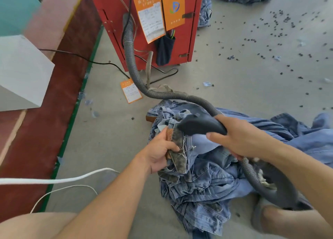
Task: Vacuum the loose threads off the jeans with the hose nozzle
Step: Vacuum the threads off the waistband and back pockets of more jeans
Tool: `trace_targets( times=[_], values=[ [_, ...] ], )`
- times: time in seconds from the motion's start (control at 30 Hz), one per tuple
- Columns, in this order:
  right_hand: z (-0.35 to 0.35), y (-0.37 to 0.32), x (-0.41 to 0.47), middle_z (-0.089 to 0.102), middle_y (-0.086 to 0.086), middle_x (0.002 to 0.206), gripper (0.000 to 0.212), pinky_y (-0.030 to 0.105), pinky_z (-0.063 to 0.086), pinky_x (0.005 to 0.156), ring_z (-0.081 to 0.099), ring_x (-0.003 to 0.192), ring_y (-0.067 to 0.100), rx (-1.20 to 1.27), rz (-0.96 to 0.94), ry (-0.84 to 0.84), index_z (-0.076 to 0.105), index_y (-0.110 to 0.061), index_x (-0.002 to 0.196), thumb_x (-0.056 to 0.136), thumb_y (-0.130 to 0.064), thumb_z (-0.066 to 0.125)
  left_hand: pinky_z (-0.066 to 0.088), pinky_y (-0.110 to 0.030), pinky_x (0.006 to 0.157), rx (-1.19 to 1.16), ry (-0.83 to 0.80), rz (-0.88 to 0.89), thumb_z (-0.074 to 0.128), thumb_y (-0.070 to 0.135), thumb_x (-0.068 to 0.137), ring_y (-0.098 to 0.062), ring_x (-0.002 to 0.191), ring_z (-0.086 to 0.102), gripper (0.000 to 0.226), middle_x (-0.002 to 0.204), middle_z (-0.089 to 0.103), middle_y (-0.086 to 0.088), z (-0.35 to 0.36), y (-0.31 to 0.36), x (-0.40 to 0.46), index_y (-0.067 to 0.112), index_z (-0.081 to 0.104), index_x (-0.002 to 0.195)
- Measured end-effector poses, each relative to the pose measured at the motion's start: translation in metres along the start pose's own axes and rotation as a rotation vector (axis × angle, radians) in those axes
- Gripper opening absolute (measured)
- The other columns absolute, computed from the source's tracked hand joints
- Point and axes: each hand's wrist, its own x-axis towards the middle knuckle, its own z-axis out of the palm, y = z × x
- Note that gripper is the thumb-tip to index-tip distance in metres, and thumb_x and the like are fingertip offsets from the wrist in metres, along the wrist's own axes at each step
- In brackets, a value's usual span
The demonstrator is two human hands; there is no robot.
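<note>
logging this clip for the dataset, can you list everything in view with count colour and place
jeans: a crumpled heap, blue, on the floor in front of the person
hose nozzle: one, dark grey, its tip at the waistband
hose: one, grey ribbed, running from the cabinet to the nozzle
cabinet: one, red, orange papers on its front, top centre
orange tag: one, on the floor by the hose
white box: one, at left
white cords: two, lower left
dark scraps: many, scattered on the floor upper right
left hand: grips the waistband
right hand: holds the nozzle handle
</note>
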Motion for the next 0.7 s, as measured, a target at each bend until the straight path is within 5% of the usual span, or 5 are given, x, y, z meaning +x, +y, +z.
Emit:
trace_targets(
  times=[0.17, 0.27, 0.33, 0.5, 0.7],
  values=[
    [-0.013, -0.002, 0.000, 0.066, 0.004, 0.058, 0.016, 0.043, 0.056, 0.044, 0.065, 0.044, 0.024, 0.102, 0.102, 0.238, 0.055, -0.032, 0.096, 0.098, -0.046, 0.061, 0.060, -0.048, 0.078, -0.032, -0.071, 0.022, 0.046, -0.025, 0.083, -0.031, 0.091, 0.071, 0.059, 0.104, 0.071, -0.015, 0.007, 0.008, -0.005, 0.016, 0.061, 0.123],
    [-0.022, 0.004, -0.022, 0.069, -0.009, 0.065, 0.013, 0.023, 0.047, 0.040, 0.062, 0.042, 0.011, -0.013, 0.034, 0.030, 0.052, -0.042, 0.094, 0.096, -0.051, 0.060, 0.063, -0.048, 0.078, -0.121, -0.147, 0.007, 0.046, -0.022, 0.085, -0.034, 0.093, 0.073, 0.052, 0.109, 0.071, -0.019, 0.008, 0.012, -0.008, 0.011, 0.060, 0.123],
    [-0.014, -0.002, -0.021, 0.065, -0.004, 0.067, 0.013, 0.027, 0.049, 0.046, 0.061, 0.046, 0.009, -0.091, 0.032, -0.027, 0.050, -0.044, 0.097, 0.096, -0.055, 0.058, 0.063, -0.048, 0.078, -0.175, -0.206, 0.023, 0.045, -0.022, 0.084, -0.036, 0.096, 0.073, 0.053, 0.114, 0.070, -0.023, 0.009, 0.013, -0.011, 0.008, 0.059, 0.126],
    [-0.012, -0.014, -0.003, 0.067, 0.009, 0.065, 0.022, 0.039, 0.052, 0.043, 0.066, 0.050, 0.030, 0.063, 0.142, 0.252, 0.055, -0.022, 0.104, 0.100, -0.044, 0.058, 0.063, -0.049, 0.084, -0.119, -0.227, 0.047, 0.049, -0.020, 0.083, -0.036, 0.097, 0.073, 0.050, 0.113, 0.070, -0.023, 0.019, 0.011, -0.014, 0.004, 0.060, 0.126],
    [-0.015, 0.000, -0.038, 0.066, -0.007, 0.067, 0.020, 0.020, 0.041, 0.045, 0.062, 0.050, 0.007, -0.091, 0.046, 0.028, 0.052, -0.038, 0.096, 0.093, -0.057, 0.058, 0.061, -0.051, 0.089, -0.323, -0.211, 0.131, 0.051, -0.010, 0.076, -0.036, 0.102, 0.071, 0.055, 0.117, 0.069, -0.025, 0.023, 0.019, -0.009, -0.003, 0.058, 0.129]
  ],
)
